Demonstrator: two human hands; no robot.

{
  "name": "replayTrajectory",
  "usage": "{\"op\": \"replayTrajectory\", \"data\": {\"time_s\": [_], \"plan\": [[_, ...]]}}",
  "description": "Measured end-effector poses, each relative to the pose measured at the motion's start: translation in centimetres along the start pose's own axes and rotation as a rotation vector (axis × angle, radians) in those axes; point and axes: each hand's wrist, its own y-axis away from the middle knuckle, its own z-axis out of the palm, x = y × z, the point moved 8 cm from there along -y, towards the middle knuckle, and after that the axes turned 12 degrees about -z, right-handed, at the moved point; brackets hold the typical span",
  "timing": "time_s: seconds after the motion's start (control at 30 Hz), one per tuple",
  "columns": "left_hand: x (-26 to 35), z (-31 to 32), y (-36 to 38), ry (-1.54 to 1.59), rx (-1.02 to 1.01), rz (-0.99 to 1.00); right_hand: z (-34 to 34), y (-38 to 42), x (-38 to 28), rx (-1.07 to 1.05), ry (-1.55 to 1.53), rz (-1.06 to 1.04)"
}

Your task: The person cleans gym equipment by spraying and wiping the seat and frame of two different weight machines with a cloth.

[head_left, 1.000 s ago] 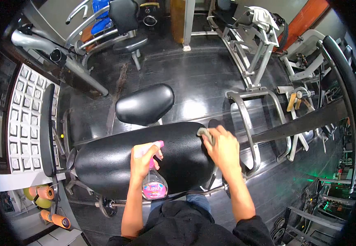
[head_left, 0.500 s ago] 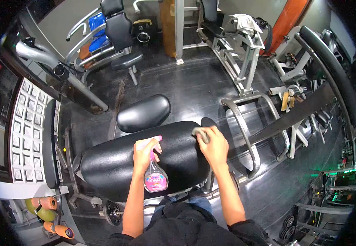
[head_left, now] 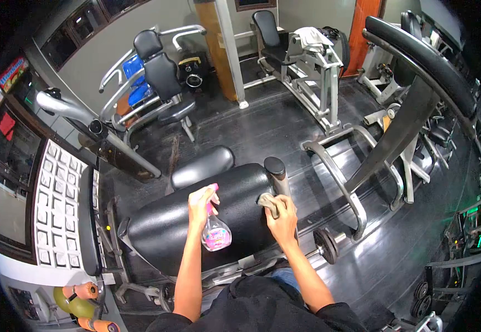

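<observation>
My left hand (head_left: pixel 200 206) is closed around the neck of a clear spray bottle (head_left: pixel 217 235) with a pink trigger head and a pink label. The bottle hangs upright over a large black padded bench (head_left: pixel 157 227). In my right hand (head_left: pixel 282 220) is a bunched greyish cloth (head_left: pixel 267 202), pinched between thumb and fingers. It lies against the right part of the bench pad, near its far edge. A smaller black pad (head_left: pixel 202 166) sits just beyond the bench.
A metal frame (head_left: pixel 329 160) with a long black backrest (head_left: pixel 423 61) stands to the right. Weight plates (head_left: pixel 325 246) sit low beside the bench. Further off are a seated machine (head_left: pixel 165 77), a post (head_left: pixel 218 50) and a white towel (head_left: pixel 312 39) on another machine.
My right hand has moved the cloth nearer to me and lower along the right part of the pad. My left hand still holds the bottle. The camera view has tilted and shifted.
</observation>
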Motion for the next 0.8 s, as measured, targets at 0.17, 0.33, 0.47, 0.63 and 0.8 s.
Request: {"op": "replayTrajectory", "data": {"time_s": [0.17,0.33,0.47,0.63,0.8], "plan": [[0.1,4.0,4.4,-0.263,-0.042,0.091,-0.3,4.7,2.2,0.134,-0.071,0.161],[-0.7,7.5,5.1,-0.368,-0.1,0.089,-0.6,5.8,2.9,0.142,-0.127,0.259],[-0.9,9.2,4.6,-0.458,-0.123,0.07,-0.9,7.3,3.3,0.139,-0.213,0.353],[-1.9,9.7,4.4,-0.432,-0.138,0.047,-1.0,6.6,2.1,0.202,-0.193,0.358],[-3.7,8.8,5.2,-0.316,-0.197,-0.051,0.1,-0.3,0.5,0.245,-0.124,0.237]]}}
